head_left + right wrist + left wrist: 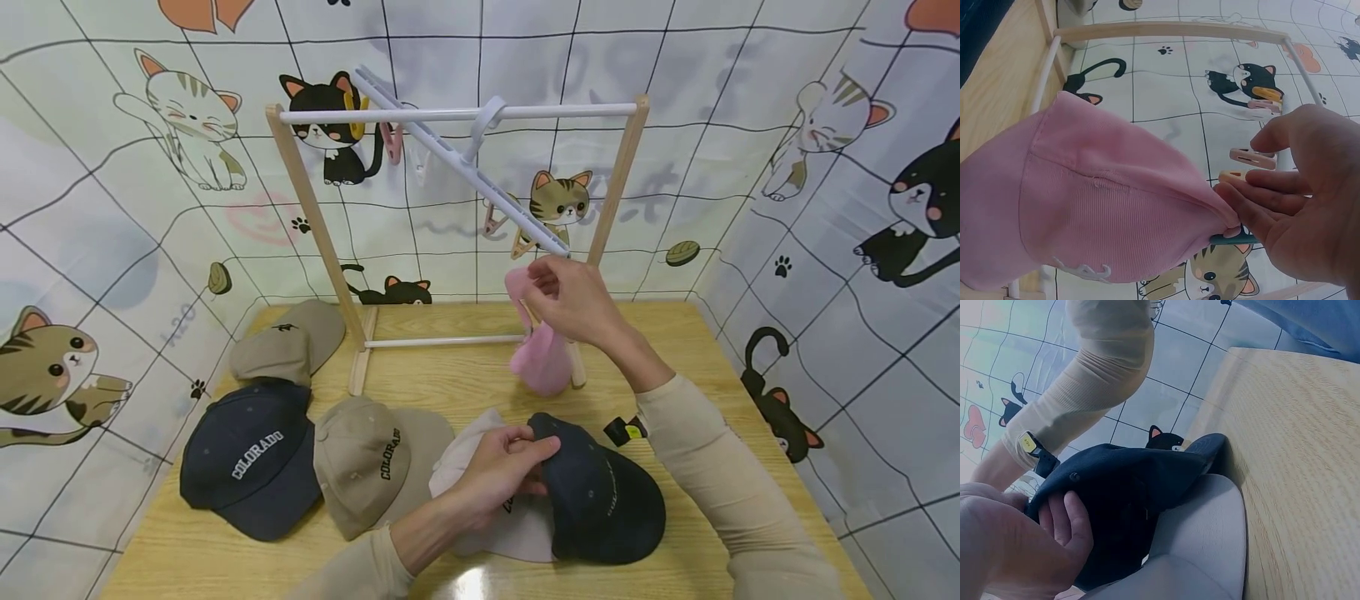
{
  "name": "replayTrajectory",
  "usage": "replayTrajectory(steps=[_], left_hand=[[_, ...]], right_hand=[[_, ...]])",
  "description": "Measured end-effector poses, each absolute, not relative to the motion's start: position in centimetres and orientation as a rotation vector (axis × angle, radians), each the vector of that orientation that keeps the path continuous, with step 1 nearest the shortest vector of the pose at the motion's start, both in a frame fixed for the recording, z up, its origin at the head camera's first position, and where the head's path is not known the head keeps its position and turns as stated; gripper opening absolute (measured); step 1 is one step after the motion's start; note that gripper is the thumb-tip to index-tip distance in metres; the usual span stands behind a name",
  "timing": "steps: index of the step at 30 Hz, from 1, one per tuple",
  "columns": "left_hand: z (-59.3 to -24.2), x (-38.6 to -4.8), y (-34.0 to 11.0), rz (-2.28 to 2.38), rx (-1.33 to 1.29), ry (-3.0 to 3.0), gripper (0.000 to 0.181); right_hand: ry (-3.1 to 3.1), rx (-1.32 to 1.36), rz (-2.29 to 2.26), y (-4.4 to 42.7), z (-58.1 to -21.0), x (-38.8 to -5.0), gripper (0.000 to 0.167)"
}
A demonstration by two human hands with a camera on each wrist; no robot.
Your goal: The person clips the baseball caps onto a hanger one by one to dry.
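Observation:
A pink cap (pixel 543 364) hangs from the low right end of a pale clip hanger (pixel 517 208); in the right wrist view a teal clip (pixel 1235 239) meets the cap's gathered edge. Beside that edge is my right hand (pixel 573 300), its thumb apart from the fingers; whether a fingertip touches the cloth is hard to tell. My left hand (pixel 498 471) holds a navy cap (pixel 607 500) by its rim, thumb on one side, fingers on the other. Under it lies a whitish cap (pixel 525 537), partly covered by the left hand and navy cap.
The hanger's hook loops over the top rail (pixel 570 110) of a wooden-legged rack, tilting down rightward, with several clips along it. On the table's left lie a beige cap (pixel 360 467), another navy cap (pixel 247 458) and a tan cap (pixel 277 342). Patterned cloth walls (pixel 817 208) surround the table.

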State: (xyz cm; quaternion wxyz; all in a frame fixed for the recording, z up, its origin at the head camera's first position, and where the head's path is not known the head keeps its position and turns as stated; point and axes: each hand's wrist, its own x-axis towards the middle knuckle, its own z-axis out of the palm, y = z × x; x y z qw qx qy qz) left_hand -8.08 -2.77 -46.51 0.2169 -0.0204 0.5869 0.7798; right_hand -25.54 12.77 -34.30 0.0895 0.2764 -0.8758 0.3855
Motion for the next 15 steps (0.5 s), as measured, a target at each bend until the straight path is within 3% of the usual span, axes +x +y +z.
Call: replayTrajectory(steps=[15], left_hand=[[-44.3, -8.8, -3.7, 2.102, 0.129, 1.642, 0.021]], right_hand=[[-2.701, 0.731, 1.064, 13.0, -33.0, -26.2, 0.046]])
